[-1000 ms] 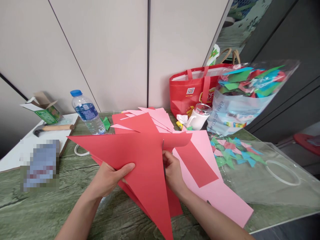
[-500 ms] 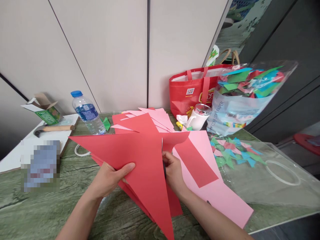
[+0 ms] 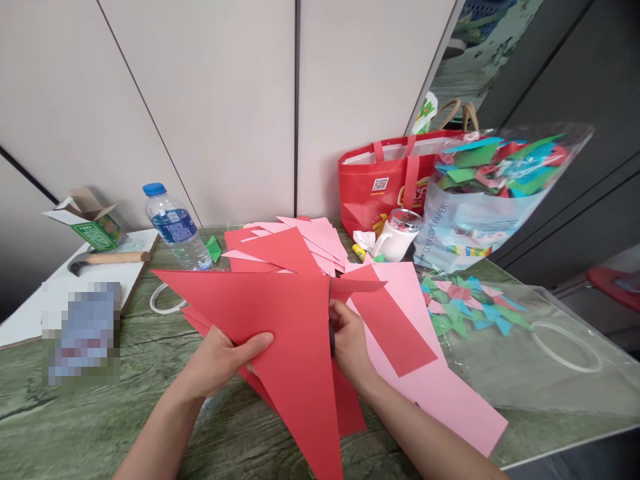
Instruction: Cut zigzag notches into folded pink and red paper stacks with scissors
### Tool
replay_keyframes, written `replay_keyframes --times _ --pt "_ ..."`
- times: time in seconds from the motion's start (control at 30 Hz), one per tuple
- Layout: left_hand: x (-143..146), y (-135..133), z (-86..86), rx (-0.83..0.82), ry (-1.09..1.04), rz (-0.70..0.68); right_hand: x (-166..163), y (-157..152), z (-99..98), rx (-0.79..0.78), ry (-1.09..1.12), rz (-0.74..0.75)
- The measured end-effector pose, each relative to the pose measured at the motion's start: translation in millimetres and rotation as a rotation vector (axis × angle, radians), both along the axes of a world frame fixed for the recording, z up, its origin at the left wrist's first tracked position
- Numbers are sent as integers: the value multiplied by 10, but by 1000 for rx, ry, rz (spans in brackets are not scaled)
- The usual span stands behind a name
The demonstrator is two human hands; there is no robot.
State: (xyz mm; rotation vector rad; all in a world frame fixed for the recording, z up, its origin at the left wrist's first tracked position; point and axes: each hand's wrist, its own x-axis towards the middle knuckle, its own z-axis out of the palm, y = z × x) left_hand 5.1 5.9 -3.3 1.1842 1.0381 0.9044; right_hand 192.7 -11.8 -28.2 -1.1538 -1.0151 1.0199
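Observation:
My left hand [image 3: 227, 363] pinches a large red sheet of paper [image 3: 285, 327], thumb on top and fingers underneath. My right hand [image 3: 350, 340] is closed around the dark handle of scissors [image 3: 332, 339], mostly hidden behind the sheet's right edge. The blades lie at the upper right of the sheet, where a narrow red strip [image 3: 357, 285] sticks out to the right. More red paper lies beneath the sheet. Pink paper [image 3: 425, 300] with a red rectangle [image 3: 395, 330] on it lies beside my right hand. Behind the sheet is a pile of pink and red pieces [image 3: 320, 243].
A water bottle [image 3: 175, 227], a tape roll [image 3: 165, 300] and a sickle [image 3: 110, 258] are on the left. At the back right stand a red bag [image 3: 360, 193], a white mug [image 3: 397, 237] and a plastic bag of paper pieces [image 3: 465, 220]. Folded pieces [image 3: 465, 307] lie on clear plastic.
The red sheet has shifted slightly right and down in my left hand. The strip at its upper right now stands further from the sheet. My right hand has moved slightly right with the scissors.

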Motion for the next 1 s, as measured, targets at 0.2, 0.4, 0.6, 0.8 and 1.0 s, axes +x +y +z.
replay_keyframes --times 0.2,0.4,0.6,0.8,1.0 --pt "13 -2 2 -45 -11 1 2 -11 41 -14 11 -2" --pt "22 9 19 -16 -42 -16 29 18 -34 -83 17 -14" --pt "68 152 -38 -10 -112 252 125 131 -137 76 -102 -186" --pt "15 311 -168 -5 -31 370 280 289 -355 48 -686 -358" --pt "-26 325 -186 -69 -101 238 367 390 -557 4 -767 -413"
